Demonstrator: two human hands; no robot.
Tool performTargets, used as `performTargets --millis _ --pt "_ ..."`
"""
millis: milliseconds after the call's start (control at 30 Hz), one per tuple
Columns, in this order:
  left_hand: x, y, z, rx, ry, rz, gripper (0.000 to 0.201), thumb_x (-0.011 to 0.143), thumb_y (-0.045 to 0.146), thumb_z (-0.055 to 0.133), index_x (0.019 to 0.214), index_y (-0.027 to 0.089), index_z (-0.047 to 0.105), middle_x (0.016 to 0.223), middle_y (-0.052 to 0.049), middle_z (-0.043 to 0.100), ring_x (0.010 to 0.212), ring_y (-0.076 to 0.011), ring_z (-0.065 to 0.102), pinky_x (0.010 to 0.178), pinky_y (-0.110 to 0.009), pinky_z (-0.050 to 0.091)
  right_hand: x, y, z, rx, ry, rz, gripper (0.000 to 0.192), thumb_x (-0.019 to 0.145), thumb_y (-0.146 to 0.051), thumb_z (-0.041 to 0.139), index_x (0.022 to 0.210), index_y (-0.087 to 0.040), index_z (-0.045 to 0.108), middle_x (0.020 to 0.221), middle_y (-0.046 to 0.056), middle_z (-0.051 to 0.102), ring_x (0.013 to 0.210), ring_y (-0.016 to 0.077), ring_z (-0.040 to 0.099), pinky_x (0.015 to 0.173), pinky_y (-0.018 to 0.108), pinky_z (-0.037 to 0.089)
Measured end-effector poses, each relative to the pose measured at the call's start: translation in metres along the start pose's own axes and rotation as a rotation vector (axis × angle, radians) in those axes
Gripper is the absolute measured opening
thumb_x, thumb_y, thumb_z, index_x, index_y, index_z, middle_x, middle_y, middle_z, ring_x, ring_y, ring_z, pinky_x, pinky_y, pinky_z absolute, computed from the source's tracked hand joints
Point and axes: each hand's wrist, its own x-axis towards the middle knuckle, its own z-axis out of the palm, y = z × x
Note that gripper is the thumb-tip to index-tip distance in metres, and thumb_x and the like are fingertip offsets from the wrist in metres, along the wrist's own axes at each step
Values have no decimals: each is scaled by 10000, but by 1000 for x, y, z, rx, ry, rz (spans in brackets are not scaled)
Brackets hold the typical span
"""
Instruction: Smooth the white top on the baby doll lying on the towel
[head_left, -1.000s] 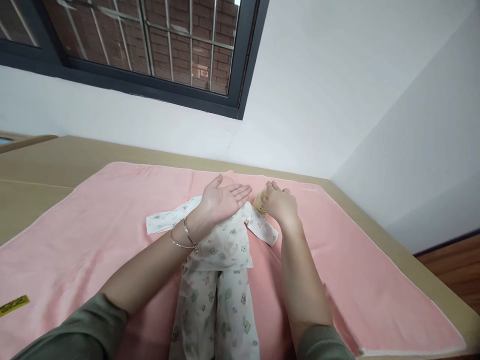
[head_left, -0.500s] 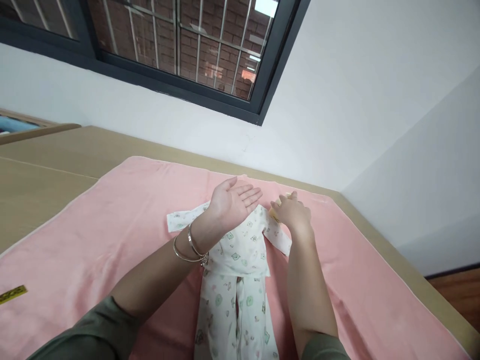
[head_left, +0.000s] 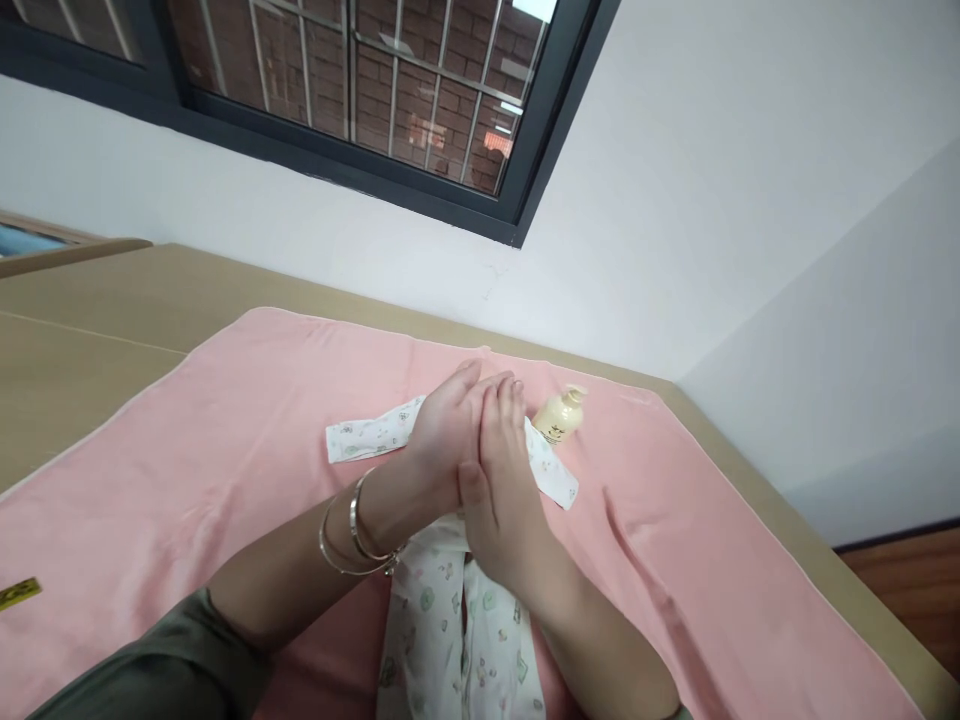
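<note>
My left hand (head_left: 442, 430), with bangles (head_left: 358, 525) at its wrist, is palm up with fingers stretched out. My right hand (head_left: 504, 490) lies flat against that palm, its fingers straight and together. Nothing shows between them. Under both hands lies a small white printed long-sleeved top (head_left: 375, 435), its sleeves spread to either side and its middle mostly hidden. Matching trousers (head_left: 427, 630) extend from it toward me. A pale yellow pump bottle (head_left: 562, 415) leans or lies just beyond the right sleeve, apart from my hands.
A pink sheet (head_left: 247, 420) with some wrinkles covers the tan surface (head_left: 112, 300). A black-and-yellow strip (head_left: 19, 593) rests at the left. Behind are a white wall (head_left: 637, 200) and a dark-framed barred window (head_left: 517, 215).
My right hand has left the pump bottle and come left onto my left palm. The bottle now shows in full. The view has shifted slightly.
</note>
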Motion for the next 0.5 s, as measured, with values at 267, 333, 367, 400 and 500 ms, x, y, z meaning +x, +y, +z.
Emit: performTargets --millis 267,333,367,400,500 --pt "-16 -35 -5 373 4 416 548 1035 472 296 1547 298 386 1664 8 347 1582 -215 190 1315 -433 154 -24 -29 -13 172 -40 -144 821 1048 -610 211 1585 -221 -273 1726 48 -107 1581 305 -94 1289 610 144" --pt "-24 -52 -9 528 -54 528 547 1048 489 277 1563 321 356 1676 28 317 1596 -210 97 1322 -429 114 -25 -26 -21 204 -13 -117 782 1045 -628 170 1600 -254 -235 1731 22 -71 1583 289 -89 1292 603 135" --pt "-29 -60 -11 608 -90 565 549 1052 497 267 1564 319 355 1672 23 326 1598 -214 75 1323 -430 109 -25 -23 -25 216 9 -101 770 1041 -641 156 1611 -267 -203 1732 12 -57 1582 288 -90 1293 605 126" --pt "-34 -67 -14 688 -135 590 548 1056 500 259 1559 313 369 1660 12 351 1598 -220 74 1323 -433 119 -25 -21 -28 227 35 -89 764 1037 -654 145 1621 -276 -168 1732 5 -50 1581 291 -93 1292 609 111" --pt "-47 -82 -22 891 -335 631 519 1045 493 338 1506 289 461 1595 -30 456 1593 -269 124 1310 -480 189 -22 -12 -35 247 129 -91 757 1019 -691 114 1638 -301 -79 1732 -15 -56 1578 307 -108 1284 636 54"
